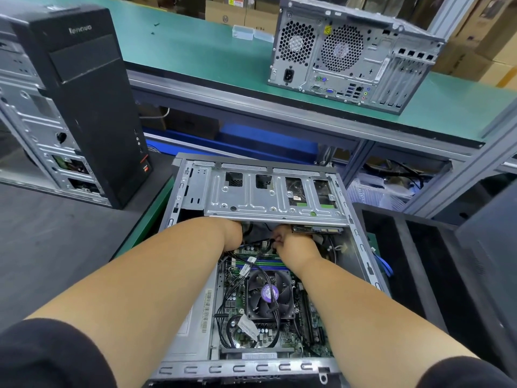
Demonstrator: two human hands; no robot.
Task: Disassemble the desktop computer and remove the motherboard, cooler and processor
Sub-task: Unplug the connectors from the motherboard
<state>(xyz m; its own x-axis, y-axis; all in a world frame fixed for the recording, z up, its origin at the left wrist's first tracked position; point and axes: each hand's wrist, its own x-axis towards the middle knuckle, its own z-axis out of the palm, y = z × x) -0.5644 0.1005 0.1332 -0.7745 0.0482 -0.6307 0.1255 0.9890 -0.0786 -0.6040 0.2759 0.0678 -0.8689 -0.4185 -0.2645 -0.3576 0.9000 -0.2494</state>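
An open desktop case (361, 242) lies on its side in front of me. Inside it the green motherboard (235, 301) carries a black cooler fan (270, 295) with a purple label and several black cables across it. A silver drive cage (251, 197) spans the far end of the case. My left hand (233, 233) reaches under the cage edge, its fingers hidden. My right hand (293, 243) is beside it, fingers pinched on a black cable connector (270, 241) above the board's far edge.
A black Lenovo tower (84, 102) with a bare metal chassis stands at the left. A grey tower (349, 54) sits rear-side out on the green bench (195, 51) beyond. A dark bin (419, 261) is at the right. Blue crates (251, 141) lie under the bench.
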